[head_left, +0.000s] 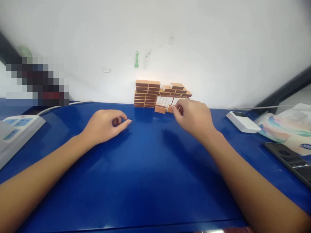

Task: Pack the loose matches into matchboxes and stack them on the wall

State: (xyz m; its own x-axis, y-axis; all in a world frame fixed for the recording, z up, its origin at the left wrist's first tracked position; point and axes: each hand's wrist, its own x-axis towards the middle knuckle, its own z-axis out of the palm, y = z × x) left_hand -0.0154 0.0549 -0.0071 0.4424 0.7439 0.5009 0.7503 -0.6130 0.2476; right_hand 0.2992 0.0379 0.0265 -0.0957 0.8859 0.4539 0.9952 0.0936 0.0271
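Small cardboard boxes with brown side strips, which look like matchboxes, stand in a stack [147, 94] against the wall. A lower, stepped pile [176, 89] adjoins it on the right. Several boxes with white faces stand upright before that pile, among them a matchbox [160, 105] that leans slightly. At this front row my right hand [194, 118] is closed, thumb and index finger on the edge of a matchbox [169, 108]; its other fingers are partly hidden. My left hand [105, 126] hovers over the blue table, loosely curled, thumb apart, holding nothing.
The blue table [136, 181] meets a white wall. On the left lies a power strip [23, 121] with a cable. To the right are a white device [243, 123], a plastic packet [277, 126] and a dark phone [286, 158].
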